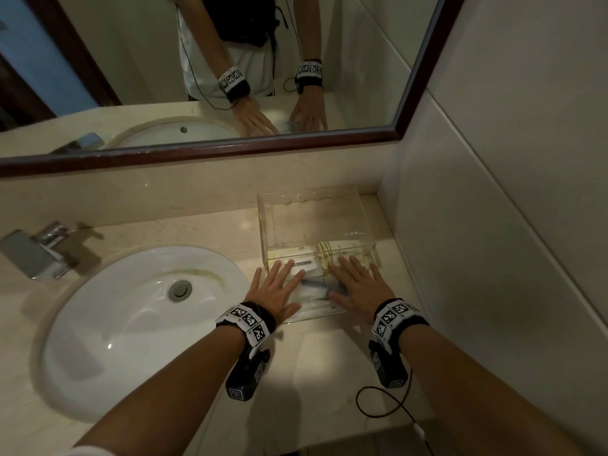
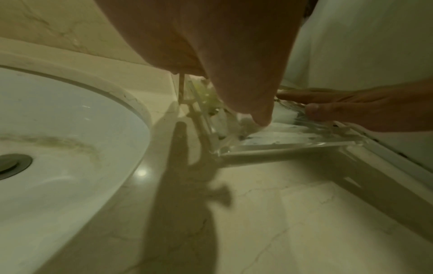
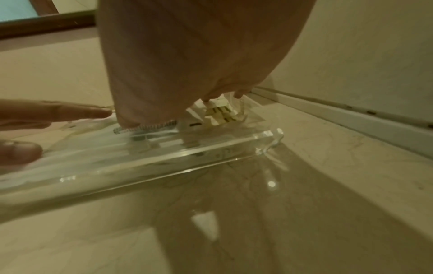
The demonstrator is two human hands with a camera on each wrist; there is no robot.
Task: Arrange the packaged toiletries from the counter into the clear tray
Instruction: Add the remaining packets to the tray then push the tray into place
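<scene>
Two hands flat (fingers spread), left hand (image 1: 275,288), right hand (image 1: 358,287), wrapped toiletries (image 1: 316,286) between

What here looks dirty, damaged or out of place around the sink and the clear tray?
The white sink has a yellowish-brown stain arcing above its drain. The clear tray sits square in the counter corner; nothing looks spilled or broken. Both hands lie flat on the packets.

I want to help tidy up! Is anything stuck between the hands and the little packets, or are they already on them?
Nothing visible is in the way. The left hand and right hand lie flat, fingers straight, right on the packets, which already sit on the front of the clear tray on the counter.
</scene>
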